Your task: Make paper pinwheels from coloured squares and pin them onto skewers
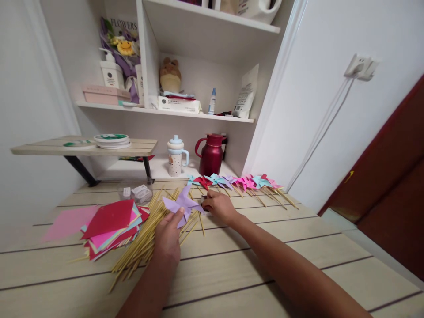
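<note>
My left hand (168, 236) holds a folded lilac paper pinwheel (182, 204) by its lower edge, thumb on the paper, above a heap of thin bamboo sticks (144, 238). My right hand (219, 206) rests on the table just right of the pinwheel, fingers pinched on a small object I cannot make out. A row of finished pinwheels on sticks (238, 182), in teal, red, lilac and pink, lies beyond my right hand. A stack of coloured paper squares (111, 227), red on top, sits left of the sticks.
A pale wooden table (232, 269) runs to a white wall on the right. At the back stand a red jug (210, 154), a lidded cup (175, 157), a small clear box (137, 193) and a low riser shelf (82, 148). White shelving with clutter rises above.
</note>
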Tool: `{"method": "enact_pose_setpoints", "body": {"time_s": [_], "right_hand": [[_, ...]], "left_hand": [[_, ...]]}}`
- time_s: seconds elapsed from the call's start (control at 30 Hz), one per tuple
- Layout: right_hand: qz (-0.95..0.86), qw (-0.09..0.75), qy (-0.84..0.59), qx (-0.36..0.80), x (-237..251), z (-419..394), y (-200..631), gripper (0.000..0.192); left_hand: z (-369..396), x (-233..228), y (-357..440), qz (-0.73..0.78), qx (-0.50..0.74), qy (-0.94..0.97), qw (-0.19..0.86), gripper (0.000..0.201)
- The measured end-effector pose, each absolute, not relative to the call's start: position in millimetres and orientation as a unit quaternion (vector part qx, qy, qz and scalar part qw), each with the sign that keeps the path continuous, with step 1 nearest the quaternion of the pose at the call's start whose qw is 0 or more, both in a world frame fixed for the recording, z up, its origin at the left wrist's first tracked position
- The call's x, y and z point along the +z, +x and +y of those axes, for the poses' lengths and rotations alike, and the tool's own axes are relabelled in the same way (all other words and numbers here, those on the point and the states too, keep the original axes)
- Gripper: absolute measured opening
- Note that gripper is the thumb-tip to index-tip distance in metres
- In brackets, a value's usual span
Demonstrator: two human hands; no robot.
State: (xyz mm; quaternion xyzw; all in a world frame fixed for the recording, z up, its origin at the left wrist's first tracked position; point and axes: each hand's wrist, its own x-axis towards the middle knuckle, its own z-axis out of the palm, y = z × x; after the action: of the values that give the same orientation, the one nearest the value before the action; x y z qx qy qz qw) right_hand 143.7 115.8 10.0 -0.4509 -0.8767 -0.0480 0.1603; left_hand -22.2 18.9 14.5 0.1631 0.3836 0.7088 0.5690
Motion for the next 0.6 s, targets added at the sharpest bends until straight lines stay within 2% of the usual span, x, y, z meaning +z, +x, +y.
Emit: {"method": "enact_pose_setpoints", "body": {"time_s": [0.6], "right_hand": [[-0.831, 0.22, -0.511, 0.012, 8, 120, 154, 0.014]], "left_hand": [[21, 13, -23, 0.406, 0.708, 0.172, 0.552, 0.011]]}}
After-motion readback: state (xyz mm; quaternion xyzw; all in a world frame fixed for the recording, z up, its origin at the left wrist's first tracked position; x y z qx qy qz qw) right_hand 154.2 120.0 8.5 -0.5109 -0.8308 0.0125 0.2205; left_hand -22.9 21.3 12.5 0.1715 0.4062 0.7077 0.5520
